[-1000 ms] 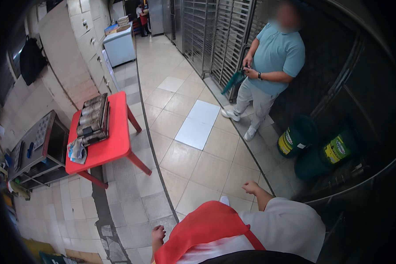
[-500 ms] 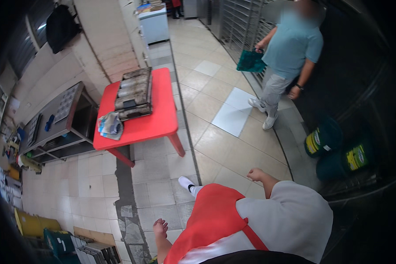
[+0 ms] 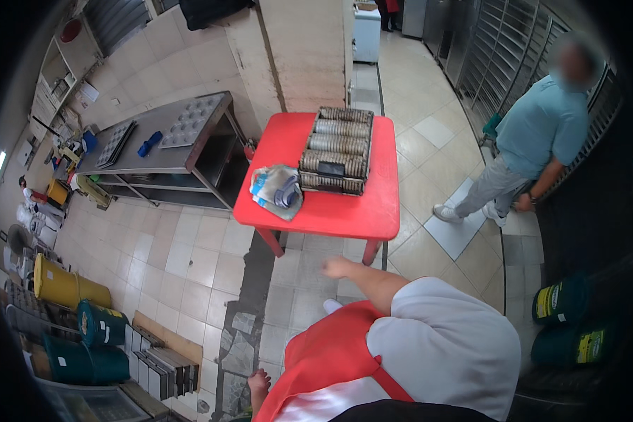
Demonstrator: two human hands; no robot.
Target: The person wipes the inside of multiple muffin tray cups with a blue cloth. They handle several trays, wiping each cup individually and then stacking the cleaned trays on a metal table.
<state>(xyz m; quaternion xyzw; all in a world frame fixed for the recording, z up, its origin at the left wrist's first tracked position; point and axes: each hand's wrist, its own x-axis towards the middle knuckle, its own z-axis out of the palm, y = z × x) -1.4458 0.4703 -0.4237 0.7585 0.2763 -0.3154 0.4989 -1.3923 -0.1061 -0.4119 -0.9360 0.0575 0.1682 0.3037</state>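
My right hand [image 3: 339, 266] is stretched forward, just short of the near edge of a red table [image 3: 260, 208]; its fingers are blurred, and I see nothing in it. Low beside my red apron hangs my left hand [image 3: 259, 380], empty, with its fingers loosely bent and a little apart. Neither hand touches the table. On it stands a dark tray [image 3: 330, 184] packed with several rows of thin round pieces [image 3: 337, 144] standing on edge. A crumpled plastic bag [image 3: 266, 191] with a bluish-grey bundle [image 3: 287, 193] lies left of the tray.
A steel workbench [image 3: 183, 156] with moulded pans stands left. A person in a light blue shirt [image 3: 541, 123] is at right, near metal racks [image 3: 503, 42]. Green buckets [image 3: 560, 301] stand at lower right. A yellow barrel [image 3: 70, 283] and stacked pans [image 3: 163, 369] lie lower left.
My view has turned left and come nearer the red table. My right arm has swung forward towards it. The person in blue has turned, and the green bag is now mostly hidden behind them.
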